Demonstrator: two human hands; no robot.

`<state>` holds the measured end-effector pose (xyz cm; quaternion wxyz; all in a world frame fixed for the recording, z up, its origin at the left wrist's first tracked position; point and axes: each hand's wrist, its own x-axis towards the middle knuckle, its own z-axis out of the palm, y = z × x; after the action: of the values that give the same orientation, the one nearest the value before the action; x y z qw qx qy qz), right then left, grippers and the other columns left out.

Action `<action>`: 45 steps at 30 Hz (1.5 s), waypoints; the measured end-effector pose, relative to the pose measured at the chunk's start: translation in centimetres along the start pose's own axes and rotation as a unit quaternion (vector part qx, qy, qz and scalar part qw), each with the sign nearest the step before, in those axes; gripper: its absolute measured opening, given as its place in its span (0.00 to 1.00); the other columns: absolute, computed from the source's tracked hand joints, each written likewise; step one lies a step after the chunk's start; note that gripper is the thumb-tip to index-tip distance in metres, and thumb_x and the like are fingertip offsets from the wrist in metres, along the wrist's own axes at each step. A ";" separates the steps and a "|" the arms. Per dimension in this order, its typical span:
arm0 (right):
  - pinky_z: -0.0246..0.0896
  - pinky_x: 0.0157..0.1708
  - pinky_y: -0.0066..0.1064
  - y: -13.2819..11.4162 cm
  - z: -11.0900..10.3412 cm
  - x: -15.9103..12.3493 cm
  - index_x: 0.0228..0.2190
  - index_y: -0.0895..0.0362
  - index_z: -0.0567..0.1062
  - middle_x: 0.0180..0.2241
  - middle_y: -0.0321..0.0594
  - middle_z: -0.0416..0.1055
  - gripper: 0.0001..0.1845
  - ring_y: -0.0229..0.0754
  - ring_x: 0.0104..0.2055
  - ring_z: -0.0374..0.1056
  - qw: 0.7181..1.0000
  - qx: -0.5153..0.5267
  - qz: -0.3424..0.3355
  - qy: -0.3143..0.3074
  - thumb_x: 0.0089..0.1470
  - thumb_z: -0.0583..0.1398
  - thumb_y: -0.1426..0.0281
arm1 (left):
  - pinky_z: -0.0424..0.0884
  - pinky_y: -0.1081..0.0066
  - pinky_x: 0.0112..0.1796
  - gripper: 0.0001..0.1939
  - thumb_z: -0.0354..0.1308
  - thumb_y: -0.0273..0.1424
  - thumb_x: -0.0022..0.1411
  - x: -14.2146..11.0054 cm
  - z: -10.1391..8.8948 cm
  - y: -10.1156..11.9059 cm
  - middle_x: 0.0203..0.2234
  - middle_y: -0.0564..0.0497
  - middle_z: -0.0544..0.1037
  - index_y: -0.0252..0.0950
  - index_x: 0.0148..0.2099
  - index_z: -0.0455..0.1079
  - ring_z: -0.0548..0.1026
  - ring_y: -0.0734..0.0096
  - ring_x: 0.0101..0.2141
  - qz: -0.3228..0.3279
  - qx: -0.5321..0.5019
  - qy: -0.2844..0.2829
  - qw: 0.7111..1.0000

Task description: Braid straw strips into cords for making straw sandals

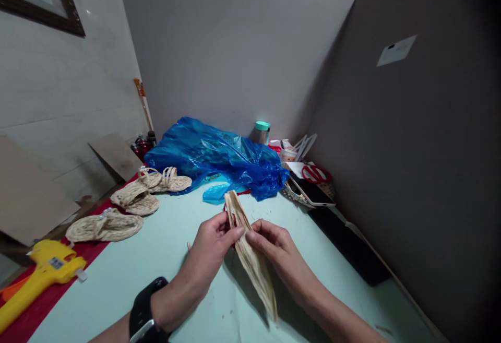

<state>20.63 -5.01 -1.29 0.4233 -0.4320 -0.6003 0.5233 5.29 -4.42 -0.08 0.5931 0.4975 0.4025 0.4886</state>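
A long, pale strip of dried husk (254, 264) slants across the middle of the view, its surface ridged and its lower end tapering toward me. My left hand (213, 244) pinches it near the upper end, thumb on top. From the other side, my right hand (276, 246) grips the same strip, thumb and fingertips close to the left thumb. Above the hands the strip looks folded or split along its length. Something thin and red shows just behind it, mostly hidden. A black watch sits on my left wrist.
Woven straw sandals (104, 225) lie along the left edge, behind a yellow glue gun (50, 267). A blue plastic bag (211, 150) covers the back of the table. To the right are a basket (293, 197) with a phone and red-handled scissors (315, 174), and a black mat (348, 246).
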 end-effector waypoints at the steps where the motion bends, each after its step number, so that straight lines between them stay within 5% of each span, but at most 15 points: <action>1: 0.49 0.29 0.27 0.0 -0.1 0.0 0.26 0.59 0.67 0.25 0.33 0.61 0.15 0.35 0.29 0.54 1.000 0.012 0.005 0.002 0.56 0.59 0.60 | 0.67 0.68 0.40 0.10 0.61 0.31 0.54 0.0 0.0 0.0 0.34 0.47 0.78 0.32 0.39 0.70 0.73 0.63 0.37 0.002 -0.003 -0.003 1.000; 17: 0.51 0.27 0.28 0.4 0.2 0.3 0.28 0.59 0.69 0.25 0.34 0.64 0.17 0.36 0.27 0.56 0.995 -0.096 -0.013 0.011 0.53 0.60 0.57 | 0.67 0.65 0.40 0.07 0.57 0.29 0.54 0.2 -0.4 -1.4 0.33 0.48 0.77 0.35 0.37 0.68 0.74 0.61 0.36 0.014 0.091 0.013 0.996; 30: 0.52 0.27 0.27 0.3 0.6 0.2 0.26 0.59 0.67 0.24 0.34 0.63 0.08 0.36 0.27 0.56 0.997 -0.081 0.015 0.000 0.50 0.57 0.67 | 0.68 0.66 0.37 0.06 0.55 0.27 0.52 -0.2 -0.1 -1.7 0.27 0.49 0.76 0.37 0.34 0.71 0.72 0.61 0.32 0.055 0.196 0.009 0.979; 45: 0.48 0.25 0.29 0.8 1.5 -0.5 0.25 0.54 0.61 0.23 0.34 0.63 0.05 0.38 0.23 0.55 0.937 -0.328 -0.103 0.059 0.50 0.55 0.73 | 0.62 0.64 0.37 0.06 0.45 0.25 0.58 -0.7 0.5 -1.3 0.31 0.48 0.70 0.38 0.33 0.62 0.68 0.60 0.34 0.057 0.340 -0.019 0.938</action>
<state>19.41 -5.78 -2.29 0.3445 -0.5123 -0.7539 0.2248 5.87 -5.22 -1.31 0.3671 0.7008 0.5046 0.3458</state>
